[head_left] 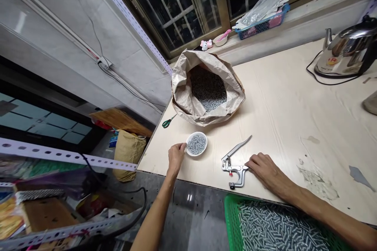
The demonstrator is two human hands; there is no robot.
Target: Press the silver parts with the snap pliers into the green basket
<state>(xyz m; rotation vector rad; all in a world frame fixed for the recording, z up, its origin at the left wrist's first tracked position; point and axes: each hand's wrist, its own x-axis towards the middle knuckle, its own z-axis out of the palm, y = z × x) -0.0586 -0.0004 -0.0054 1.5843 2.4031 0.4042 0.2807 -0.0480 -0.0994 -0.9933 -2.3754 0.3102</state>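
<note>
White bowl point(196, 155) of metal pins point(196, 143), near the edge of the bench point(273, 113) before the sack point(210, 119), is pinched at its rim by your left hand point(176, 157), likely for steadiness, while your right hand point(263, 168) curls at the pliers point(242, 173), its grip too hidden to tell.

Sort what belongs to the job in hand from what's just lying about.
Likely job:
white bowl of metal pieces, at the left hand
silver hand tool, at the right hand
sack and green basket, holding more

Probably lying about:
kettle
scissors
blue basket
</note>
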